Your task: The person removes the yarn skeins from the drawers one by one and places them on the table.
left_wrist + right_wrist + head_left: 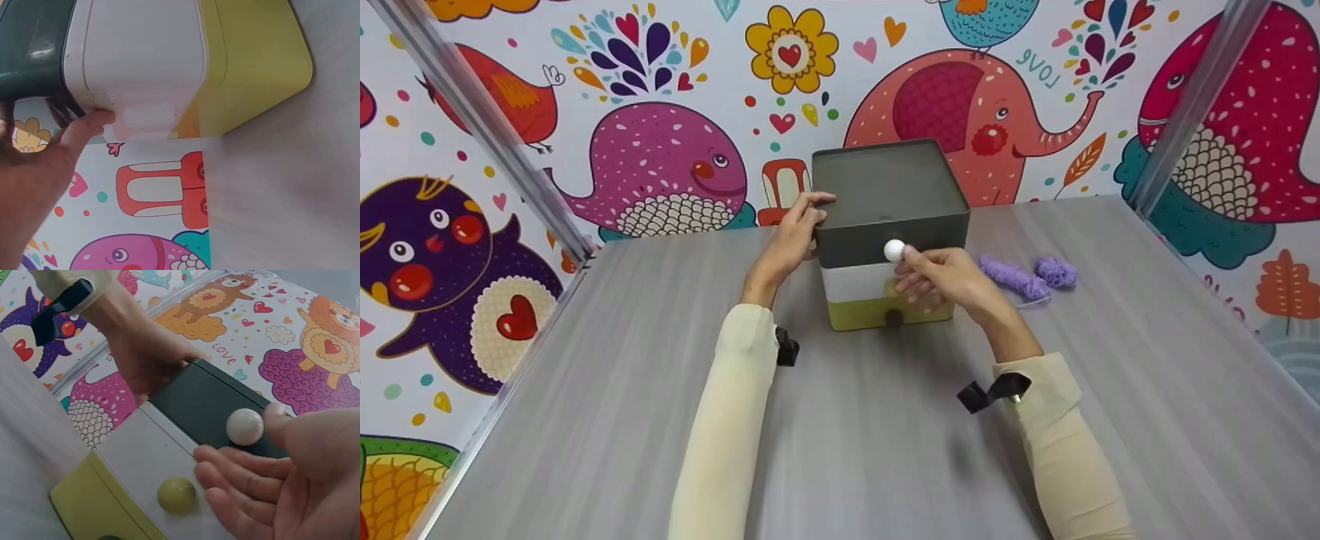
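Observation:
A small drawer unit [889, 184] stands on the table, with a dark green top tier, a white middle and a yellow-green bottom. My left hand [787, 244] holds its left side, fingers over the top rim; the thumb [95, 121] lies against the white tier in the left wrist view. At the front, my right hand [952, 279] is at the round white knob [244, 427] of the green drawer. Its thumb tip is right at the knob's edge, with the other fingers loosely extended below. Beneath sits a yellow-green knob [176, 495] on the white drawer.
Two bundles of purple yarn [1016, 279] lie on the grey table [607, 420], just right of the drawer unit. Behind stands a wall [802, 120] printed with cartoon animals, close to the unit's back. Metal posts [1192, 105] mark the corners.

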Action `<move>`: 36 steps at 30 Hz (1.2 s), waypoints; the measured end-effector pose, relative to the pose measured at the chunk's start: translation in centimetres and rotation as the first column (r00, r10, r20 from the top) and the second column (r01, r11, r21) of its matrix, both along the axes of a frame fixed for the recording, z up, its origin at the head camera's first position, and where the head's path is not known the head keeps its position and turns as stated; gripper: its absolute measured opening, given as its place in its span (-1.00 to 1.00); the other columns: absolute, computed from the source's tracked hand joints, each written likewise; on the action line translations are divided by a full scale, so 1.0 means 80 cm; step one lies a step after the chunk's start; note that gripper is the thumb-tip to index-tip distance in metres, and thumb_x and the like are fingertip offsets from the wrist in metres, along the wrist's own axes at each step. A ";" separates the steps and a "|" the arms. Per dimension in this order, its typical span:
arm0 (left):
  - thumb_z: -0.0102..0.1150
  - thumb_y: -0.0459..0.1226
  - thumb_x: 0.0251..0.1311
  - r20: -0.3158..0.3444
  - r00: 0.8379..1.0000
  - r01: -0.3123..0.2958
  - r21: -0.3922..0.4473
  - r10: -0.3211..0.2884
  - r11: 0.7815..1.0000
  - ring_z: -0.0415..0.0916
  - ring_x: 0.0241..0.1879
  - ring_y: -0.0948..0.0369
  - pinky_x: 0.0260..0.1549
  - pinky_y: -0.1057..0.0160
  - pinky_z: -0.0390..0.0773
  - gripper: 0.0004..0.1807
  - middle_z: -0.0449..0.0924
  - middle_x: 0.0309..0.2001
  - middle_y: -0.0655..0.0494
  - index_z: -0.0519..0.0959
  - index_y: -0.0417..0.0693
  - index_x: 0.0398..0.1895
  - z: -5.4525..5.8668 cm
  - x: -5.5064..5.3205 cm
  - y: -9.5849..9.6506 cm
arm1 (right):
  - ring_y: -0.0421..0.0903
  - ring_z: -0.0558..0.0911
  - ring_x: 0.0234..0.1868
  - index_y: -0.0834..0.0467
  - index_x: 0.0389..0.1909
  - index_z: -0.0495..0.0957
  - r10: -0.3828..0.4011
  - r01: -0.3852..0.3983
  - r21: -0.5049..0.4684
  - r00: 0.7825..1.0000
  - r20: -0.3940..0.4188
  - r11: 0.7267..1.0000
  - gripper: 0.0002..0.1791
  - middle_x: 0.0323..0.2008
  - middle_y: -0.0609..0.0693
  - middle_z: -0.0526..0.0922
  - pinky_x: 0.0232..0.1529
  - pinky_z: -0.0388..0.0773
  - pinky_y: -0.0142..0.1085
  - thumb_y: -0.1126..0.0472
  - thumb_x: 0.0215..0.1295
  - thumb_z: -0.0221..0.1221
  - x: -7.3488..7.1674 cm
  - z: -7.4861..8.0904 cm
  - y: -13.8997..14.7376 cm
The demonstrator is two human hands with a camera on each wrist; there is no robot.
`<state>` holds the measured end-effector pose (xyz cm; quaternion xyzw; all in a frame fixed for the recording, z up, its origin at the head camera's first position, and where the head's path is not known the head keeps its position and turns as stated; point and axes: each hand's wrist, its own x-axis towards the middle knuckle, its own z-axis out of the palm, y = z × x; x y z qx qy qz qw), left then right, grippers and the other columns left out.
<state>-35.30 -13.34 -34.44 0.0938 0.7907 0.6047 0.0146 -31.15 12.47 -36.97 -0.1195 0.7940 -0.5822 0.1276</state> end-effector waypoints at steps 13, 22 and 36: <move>-0.24 -0.11 0.50 -0.002 1.000 0.004 0.003 -0.004 1.000 0.43 0.21 -0.06 0.18 -0.23 0.50 -0.60 0.26 0.36 -0.10 0.37 0.20 0.32 0.001 0.001 -0.005 | -0.01 0.76 -0.27 0.23 -0.01 0.65 0.005 -0.014 0.140 0.998 0.066 0.990 -0.31 -0.13 0.15 0.78 -0.24 0.71 -0.08 -0.33 0.41 -0.01 -0.005 -0.006 0.012; -0.25 -0.12 0.51 0.000 1.000 0.012 0.011 -0.012 1.000 0.46 0.13 -0.03 0.16 -0.16 0.54 -0.60 0.29 0.32 -0.11 0.38 0.19 0.32 -0.001 0.000 -0.002 | -0.07 0.77 -0.32 0.35 -0.02 0.65 0.047 -0.071 0.206 0.992 0.120 0.976 -0.22 -0.14 0.26 0.77 -0.31 0.72 -0.16 -0.32 0.47 -0.11 -0.008 -0.018 0.007; -0.26 -0.12 0.51 0.012 1.000 0.020 0.024 -0.020 1.000 0.42 0.16 -0.03 0.20 -0.22 0.49 -0.61 0.25 0.32 -0.11 0.36 0.17 0.32 0.000 -0.001 -0.002 | -0.01 0.79 -0.12 0.21 0.18 0.46 0.081 -0.051 -0.089 0.924 0.373 0.995 -0.29 0.09 0.26 0.68 -0.32 0.67 -0.29 -0.34 0.39 0.02 -0.013 -0.035 -0.002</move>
